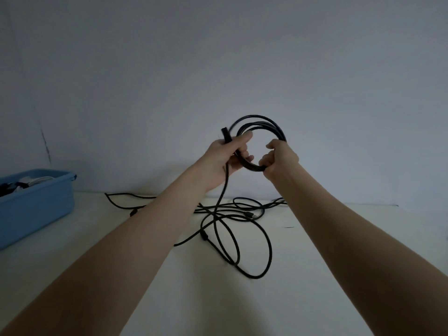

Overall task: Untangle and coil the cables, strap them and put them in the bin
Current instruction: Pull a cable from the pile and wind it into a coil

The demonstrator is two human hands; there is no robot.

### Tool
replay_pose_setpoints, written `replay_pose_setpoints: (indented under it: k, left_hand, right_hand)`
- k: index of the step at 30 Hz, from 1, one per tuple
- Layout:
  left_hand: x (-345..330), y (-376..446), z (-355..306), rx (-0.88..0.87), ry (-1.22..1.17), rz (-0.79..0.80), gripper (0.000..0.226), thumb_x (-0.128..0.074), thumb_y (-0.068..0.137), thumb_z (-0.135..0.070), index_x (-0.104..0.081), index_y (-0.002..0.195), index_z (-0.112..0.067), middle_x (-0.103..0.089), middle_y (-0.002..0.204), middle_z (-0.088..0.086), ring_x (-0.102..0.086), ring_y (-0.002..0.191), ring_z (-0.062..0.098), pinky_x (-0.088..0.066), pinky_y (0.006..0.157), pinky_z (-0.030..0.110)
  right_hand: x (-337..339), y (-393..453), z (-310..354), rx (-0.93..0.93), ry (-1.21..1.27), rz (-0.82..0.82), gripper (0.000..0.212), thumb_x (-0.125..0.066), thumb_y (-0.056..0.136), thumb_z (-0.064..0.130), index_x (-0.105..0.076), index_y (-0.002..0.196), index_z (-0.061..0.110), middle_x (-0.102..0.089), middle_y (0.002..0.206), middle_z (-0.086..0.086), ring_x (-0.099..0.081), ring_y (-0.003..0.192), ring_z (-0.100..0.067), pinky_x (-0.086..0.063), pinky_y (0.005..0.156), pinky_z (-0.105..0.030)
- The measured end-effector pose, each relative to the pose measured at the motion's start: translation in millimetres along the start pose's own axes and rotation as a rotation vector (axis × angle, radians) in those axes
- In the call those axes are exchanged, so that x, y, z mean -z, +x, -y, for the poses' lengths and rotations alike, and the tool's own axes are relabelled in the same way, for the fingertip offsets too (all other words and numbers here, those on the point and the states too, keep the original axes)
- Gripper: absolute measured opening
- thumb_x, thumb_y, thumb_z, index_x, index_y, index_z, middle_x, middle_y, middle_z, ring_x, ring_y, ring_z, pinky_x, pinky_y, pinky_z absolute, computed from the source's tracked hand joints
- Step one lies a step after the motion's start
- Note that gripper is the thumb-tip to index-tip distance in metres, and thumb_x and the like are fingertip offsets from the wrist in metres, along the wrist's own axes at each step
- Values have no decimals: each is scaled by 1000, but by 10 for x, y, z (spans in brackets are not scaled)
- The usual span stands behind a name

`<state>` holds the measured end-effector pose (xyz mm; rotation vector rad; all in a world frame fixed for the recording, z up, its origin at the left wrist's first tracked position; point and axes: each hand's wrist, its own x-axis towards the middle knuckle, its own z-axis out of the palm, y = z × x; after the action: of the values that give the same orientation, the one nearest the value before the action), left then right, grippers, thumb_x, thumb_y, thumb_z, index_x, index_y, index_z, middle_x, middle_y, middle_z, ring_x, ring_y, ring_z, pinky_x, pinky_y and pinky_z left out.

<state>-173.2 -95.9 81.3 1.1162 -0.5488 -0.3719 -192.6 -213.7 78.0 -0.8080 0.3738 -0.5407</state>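
1. A blue rectangular plastic bin (36,204) sits at the far left of the white table (218,306); inside it lie pale and dark bundled cables (24,184), too dim to tell apart.
2. Loose black cable (242,238) sprawls in crossing loops over the table's middle, just under the raised arms, with strands running off towards the wall on both sides.
3. A round coil of thin black cable (261,126) is held up in the air before the grey wall (218,57), its ring facing the camera.
4. The left hand (225,158) clamps the coil's left side, thumb across the strands; a plug end pokes up above it.
5. The right hand (278,158) grips the coil's lower right, fingers curled round it.
6. From the left hand one strand drops straight down into the loose cable.
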Motion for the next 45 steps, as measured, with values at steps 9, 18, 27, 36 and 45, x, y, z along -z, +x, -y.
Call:
replay_pose_setpoints:
  k: [9, 18, 27, 36, 45]
  left_hand:
    - [182, 63, -405, 257, 744, 134, 34, -53, 95, -29, -44, 65, -19, -23, 48, -10, -17, 37, 1, -13, 36, 13]
    - [253, 22, -353, 378, 682, 101, 38, -57, 87, -44, -42, 68, -15, -27, 49, -9, -22, 36, 1, -21, 33, 10]
    - [140, 25, -17, -9, 392, -162, 31, -54, 95, -35, -48, 70, -17, -36, 49, -8, -37, 39, 5, -42, 45, 15]
    - [159, 29, -235, -60, 777, -72, 48, -57, 89, -47, -29, 60, -21, -24, 50, -6, -19, 40, 9, -19, 37, 18]
    - [11, 59, -395, -14, 1049, -34, 56, -29, 94, -61, -34, 58, -18, -27, 49, -5, -20, 37, 8, -20, 37, 17]
  right_hand:
    - [-15, -70, 151, 262, -906, 599, 22, -66, 78, -7, -58, 94, 6, -57, 73, -8, -53, 56, -15, -54, 61, -23]
    - [-74, -206, -74, 478, -1237, 708, 28, -45, 93, 4, -49, 72, 22, -43, 60, 1, -36, 49, -13, -33, 43, -21]
    - [-36, -75, -121, 61, -261, 104, 13, -40, 95, -3, -53, 97, 0, -30, 54, -1, -25, 23, -8, -24, 32, -15]
    - [48, -32, 108, 466, -1067, 229, 78, -77, 74, 12, -31, 136, 13, -40, 128, -10, -48, 112, -24, -41, 85, -27]
    - [-16, -112, 214, 931, -1585, 252, 56, -71, 80, 31, -51, 128, 11, -55, 128, -11, -46, 124, -26, -33, 106, -42]
